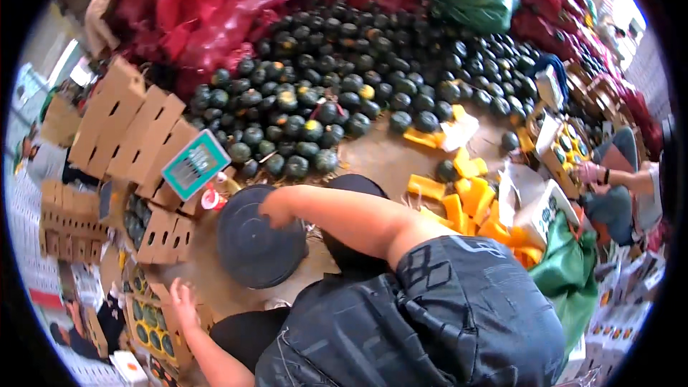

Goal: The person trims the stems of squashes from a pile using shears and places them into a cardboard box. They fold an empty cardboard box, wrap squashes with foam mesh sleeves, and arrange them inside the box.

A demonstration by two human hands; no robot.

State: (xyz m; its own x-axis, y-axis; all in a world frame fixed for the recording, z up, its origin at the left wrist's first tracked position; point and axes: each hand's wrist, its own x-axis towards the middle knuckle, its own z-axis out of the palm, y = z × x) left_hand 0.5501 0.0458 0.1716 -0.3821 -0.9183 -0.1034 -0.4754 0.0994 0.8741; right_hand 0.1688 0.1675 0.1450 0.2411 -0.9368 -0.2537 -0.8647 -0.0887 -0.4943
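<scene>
A wide heap of dark green squashes (322,80) lies before me, a few marked with orange or yellow patches. My right hand (278,208) reaches across my body to the far edge of a round black tub-like object (260,247) with a flat top. Its fingers are bent and blurred, so whether they grip anything is unclear. Down to the left, my left hand (184,301) has its fingers apart, beside an open cardboard carton (199,314). That carton holds squashes (153,328) in yellow wrapping, in rows.
Stacked cardboard cartons (126,123) and a teal printed sign (196,164) stand left. Yellow foam sleeves (467,193) and a green sack (570,269) lie right. Red mesh sacks (215,5) rise behind the heap. A co-worker's gloved hand (587,172) is at another carton at far right.
</scene>
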